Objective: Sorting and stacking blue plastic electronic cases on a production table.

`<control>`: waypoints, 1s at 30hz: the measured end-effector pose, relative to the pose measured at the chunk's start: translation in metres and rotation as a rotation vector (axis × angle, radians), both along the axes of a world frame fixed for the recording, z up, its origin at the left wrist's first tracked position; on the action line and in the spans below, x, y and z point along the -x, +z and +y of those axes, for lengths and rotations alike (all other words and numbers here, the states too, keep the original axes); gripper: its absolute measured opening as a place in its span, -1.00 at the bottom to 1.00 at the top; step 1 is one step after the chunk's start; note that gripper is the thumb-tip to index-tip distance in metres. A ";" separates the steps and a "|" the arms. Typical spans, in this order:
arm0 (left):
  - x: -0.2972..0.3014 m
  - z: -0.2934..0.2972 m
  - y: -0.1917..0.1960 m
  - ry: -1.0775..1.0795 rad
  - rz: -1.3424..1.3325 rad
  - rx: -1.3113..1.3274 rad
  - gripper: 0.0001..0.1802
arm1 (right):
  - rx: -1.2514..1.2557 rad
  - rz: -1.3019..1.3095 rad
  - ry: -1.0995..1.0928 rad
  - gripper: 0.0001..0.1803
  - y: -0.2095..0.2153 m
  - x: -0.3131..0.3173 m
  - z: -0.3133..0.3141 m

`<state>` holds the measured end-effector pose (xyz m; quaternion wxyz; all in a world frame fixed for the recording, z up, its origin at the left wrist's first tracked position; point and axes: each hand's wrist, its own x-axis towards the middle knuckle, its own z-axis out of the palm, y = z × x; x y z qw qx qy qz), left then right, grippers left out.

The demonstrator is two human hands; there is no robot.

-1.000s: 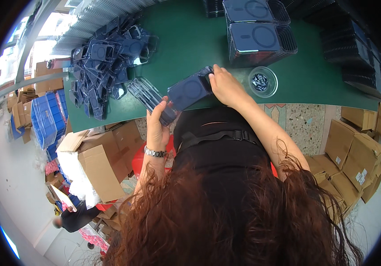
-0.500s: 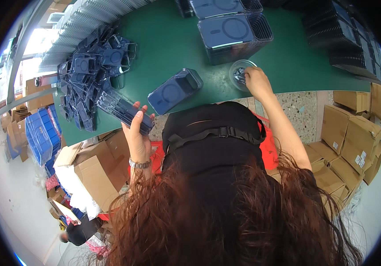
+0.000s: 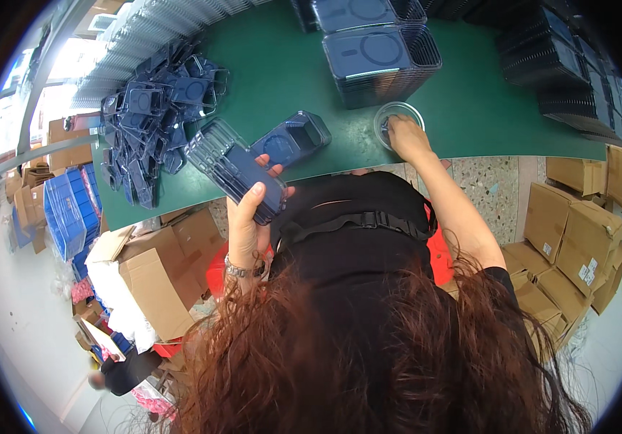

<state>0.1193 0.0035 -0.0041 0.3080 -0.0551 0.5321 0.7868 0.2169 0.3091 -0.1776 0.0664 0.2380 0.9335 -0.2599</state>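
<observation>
My left hand (image 3: 252, 210) is closed around a small stack of dark, clear-edged phone cases (image 3: 233, 160), tilted above the table's near edge. Just beyond it, more such phone cases (image 3: 282, 142) lie on the green table. My right hand (image 3: 408, 137) reaches into a round clear bowl (image 3: 420, 116), its fingers bent down together over small dark and shiny pieces (image 3: 384, 126). Whatever those fingertips pinch is hidden. A loose heap of phone cases (image 3: 148, 101) spreads to the left of my left hand.
Neat stacks of cases (image 3: 369, 54) stand behind the bowl, with others (image 3: 560, 54) at the far right. Cardboard boxes (image 3: 571, 231) sit right of me, and an open carton (image 3: 152, 286) and blue crates (image 3: 65, 217) at left. Another person (image 3: 126, 370) is at lower left.
My left hand has moved right with its phone cases, which now partly overlap those lying on the table. My right hand has shifted slightly left and reaches deeper into the bowl.
</observation>
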 end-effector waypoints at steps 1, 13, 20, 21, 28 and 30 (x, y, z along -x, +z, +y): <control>-0.001 0.002 0.001 -0.019 -0.010 -0.015 -0.23 | 0.000 0.026 -0.004 -0.78 -0.001 -0.002 0.002; -0.031 0.056 0.023 -0.247 -0.034 -0.233 -0.05 | 1.415 0.366 -0.191 -0.87 0.153 -0.002 -0.053; -0.042 0.065 0.023 -0.274 0.104 -0.076 0.00 | 0.644 0.478 -0.020 -0.88 0.183 -0.011 -0.084; -0.045 0.066 0.025 -0.263 0.112 -0.062 0.00 | 0.577 0.515 0.001 -0.90 0.180 -0.012 -0.087; -0.052 0.072 0.027 -0.288 -0.002 -0.070 -0.03 | 0.463 0.674 0.012 -0.88 0.183 -0.003 -0.091; -0.054 0.078 0.036 -0.271 0.037 -0.062 -0.07 | 0.679 0.523 -0.083 -0.84 0.182 -0.003 -0.090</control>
